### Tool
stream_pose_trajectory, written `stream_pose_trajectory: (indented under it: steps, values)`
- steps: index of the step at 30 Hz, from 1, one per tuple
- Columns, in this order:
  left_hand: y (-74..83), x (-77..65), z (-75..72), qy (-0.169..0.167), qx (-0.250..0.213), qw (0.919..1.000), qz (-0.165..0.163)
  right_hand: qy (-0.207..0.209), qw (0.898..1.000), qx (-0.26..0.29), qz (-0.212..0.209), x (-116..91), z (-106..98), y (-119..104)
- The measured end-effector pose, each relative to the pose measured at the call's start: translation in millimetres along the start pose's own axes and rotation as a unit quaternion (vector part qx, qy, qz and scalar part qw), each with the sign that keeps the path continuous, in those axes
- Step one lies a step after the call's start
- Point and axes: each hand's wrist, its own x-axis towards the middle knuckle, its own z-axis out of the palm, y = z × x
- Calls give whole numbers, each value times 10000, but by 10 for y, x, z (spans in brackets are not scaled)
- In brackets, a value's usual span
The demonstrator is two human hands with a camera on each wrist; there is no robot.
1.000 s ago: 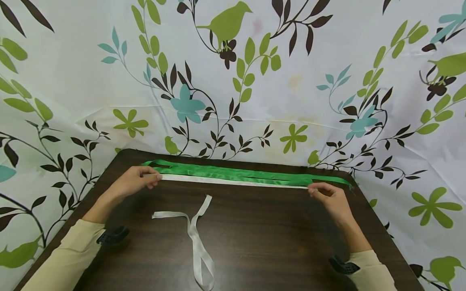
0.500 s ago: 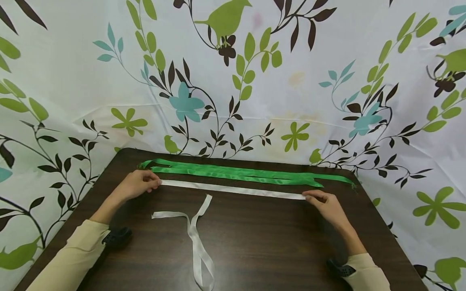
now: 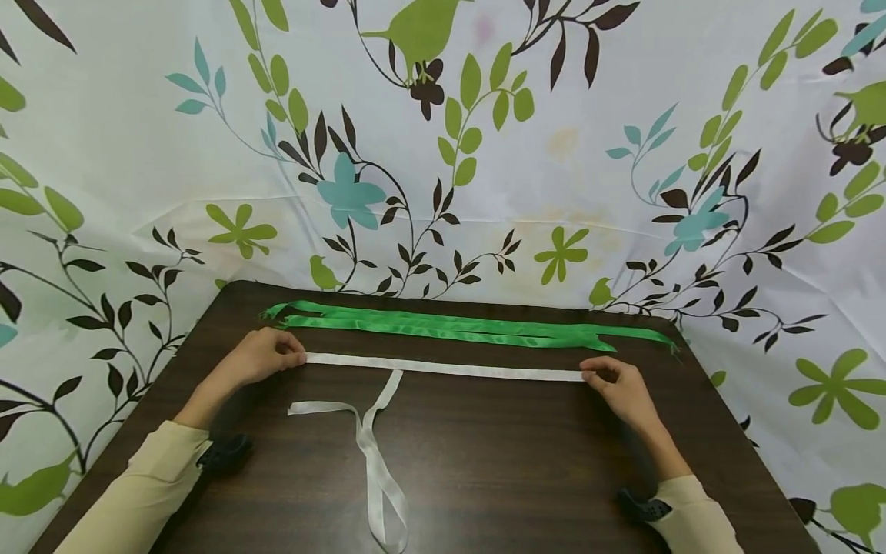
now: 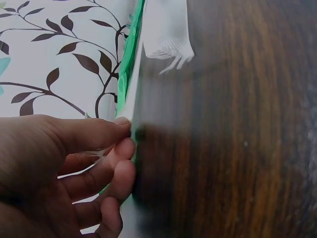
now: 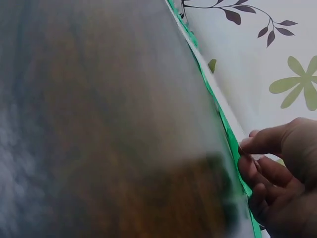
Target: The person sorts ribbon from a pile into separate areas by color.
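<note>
A white ribbon [image 3: 443,367] stretches straight across the table between both hands. My left hand [image 3: 259,356] pinches its left end between thumb and fingertips, and in the left wrist view the frayed end shows by the fingers [image 4: 126,148]. My right hand [image 3: 619,388] pinches the other end between thumb and forefinger. Several green satin ribbons [image 3: 443,326] lie side by side just behind it. In front, a second white ribbon [image 3: 374,454] lies folded into a loop with two loose tails, its upper tail tip right at the stretched ribbon's front edge.
The dark wood table [image 3: 512,462] ends at the back against a white cloth [image 3: 429,261] printed with leaves, birds and flowers. A dark wrist device [image 3: 224,452] sits at the left sleeve, and a similar one [image 3: 644,506] at the right.
Both hands have drawn the stretched white ribbon toward the front, away from the green ribbons. It now shows flat and straight, close behind the looped ribbon, which has not moved.
</note>
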Motion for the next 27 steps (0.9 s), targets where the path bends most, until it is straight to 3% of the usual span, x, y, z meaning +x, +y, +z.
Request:
stream_pose_trajectory:
  steps: [9,16,22,27]
  values:
    - [102,-58,-29,-94,204,9995,243,230,9995,-219,78,-15,-17,-26]
    - [102,-102,-117,-77,365,9991,180,307,9990,-278,142,-34,-113,-140]
    - [208,-169,-212,218,618,9976,229,451,9983,-354,-64,-58,-165,-291]
    - [450,-232,-194,389,639,9938,820,569,9972,-307,-385,-81,-178,-510]
